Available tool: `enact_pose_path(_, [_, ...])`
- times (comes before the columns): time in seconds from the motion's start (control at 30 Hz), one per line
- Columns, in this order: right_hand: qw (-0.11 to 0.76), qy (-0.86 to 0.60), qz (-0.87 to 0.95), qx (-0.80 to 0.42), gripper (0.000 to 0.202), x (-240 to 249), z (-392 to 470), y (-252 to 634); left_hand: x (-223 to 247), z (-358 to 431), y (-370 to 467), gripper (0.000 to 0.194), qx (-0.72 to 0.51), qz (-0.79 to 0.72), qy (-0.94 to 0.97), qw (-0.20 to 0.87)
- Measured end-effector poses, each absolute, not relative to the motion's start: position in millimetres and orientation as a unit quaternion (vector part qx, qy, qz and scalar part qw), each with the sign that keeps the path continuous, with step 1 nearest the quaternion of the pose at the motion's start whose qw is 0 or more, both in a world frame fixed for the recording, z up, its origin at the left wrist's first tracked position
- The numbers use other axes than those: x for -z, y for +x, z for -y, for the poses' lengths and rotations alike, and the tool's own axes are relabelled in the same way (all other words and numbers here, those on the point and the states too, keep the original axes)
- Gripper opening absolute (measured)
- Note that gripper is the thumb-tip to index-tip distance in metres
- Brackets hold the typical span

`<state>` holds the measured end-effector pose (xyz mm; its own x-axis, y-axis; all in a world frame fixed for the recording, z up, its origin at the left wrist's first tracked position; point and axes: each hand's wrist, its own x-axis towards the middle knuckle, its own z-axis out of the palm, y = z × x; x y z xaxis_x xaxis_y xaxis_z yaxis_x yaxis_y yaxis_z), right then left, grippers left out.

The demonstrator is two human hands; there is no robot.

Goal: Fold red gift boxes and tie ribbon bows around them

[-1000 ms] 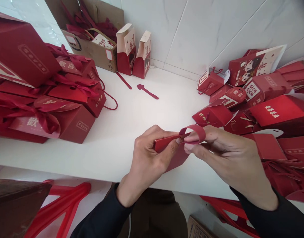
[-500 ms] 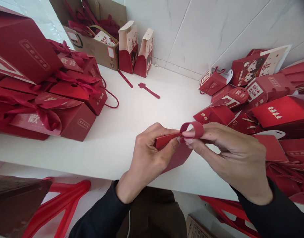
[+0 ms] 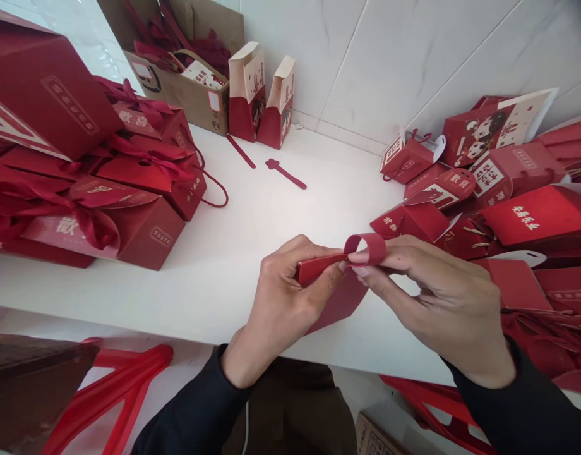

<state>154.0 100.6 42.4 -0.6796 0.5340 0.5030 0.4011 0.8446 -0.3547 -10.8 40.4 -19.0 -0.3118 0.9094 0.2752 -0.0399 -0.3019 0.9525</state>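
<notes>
My left hand [image 3: 290,291] is closed on a red paper gift box [image 3: 342,300], pinching its narrow top edge between thumb and fingers. The box is tilted just above the table's front part. A red felt strip [image 3: 376,248] curls into a loop at the box's top right end. My right hand [image 3: 437,297] pinches this strip between thumb and forefinger, close to the left fingertips. Where the strip meets the box is hidden by my fingers. Further back on the table lie a flower-ended red strip [image 3: 288,175] and a plain red strip [image 3: 242,151].
Finished-looking red boxes with ribbon bows [image 3: 143,227] are piled at the left. More red gift boxes [image 3: 532,218] crowd the right side. Two cream-and-red boxes [image 3: 276,104] stand at the back beside a cardboard box [image 3: 191,95] of ribbons. A tiled wall [image 3: 389,57] rises behind the white table [image 3: 186,297].
Both hands keep their grip on the box and the strip. My right hand has turned very slightly and shifted a little to the left; otherwise little differs.
</notes>
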Motion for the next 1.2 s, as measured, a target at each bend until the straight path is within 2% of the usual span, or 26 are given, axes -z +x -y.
enact_pose_path(0.33, [0.302, -0.262, 0.916, -0.032, 0.015, -38.5, -100.1, 150.1, 19.2, -41.4, -11.4, 0.006, -0.663, -0.471, 0.457, 0.360])
enact_pose_path(0.63, [0.296, -0.247, 0.922, -0.045, 0.013, -41.9, -100.0, 150.0, 19.6, -41.6, -11.3, 0.006, -0.663, -0.474, 0.456, 0.357])
enact_pose_path(0.9, [0.257, -0.222, 0.939, -0.047, 0.010, -43.8, -102.8, 151.1, 19.2, -41.3, -9.8, 0.007, -0.663, -0.475, 0.461, 0.349])
enact_pose_path(1.2, [0.244, -0.273, 0.930, -0.038, 0.008, -44.9, -94.7, 146.4, 21.3, -40.0, -9.9, 0.006, -0.664, -0.475, 0.481, 0.320])
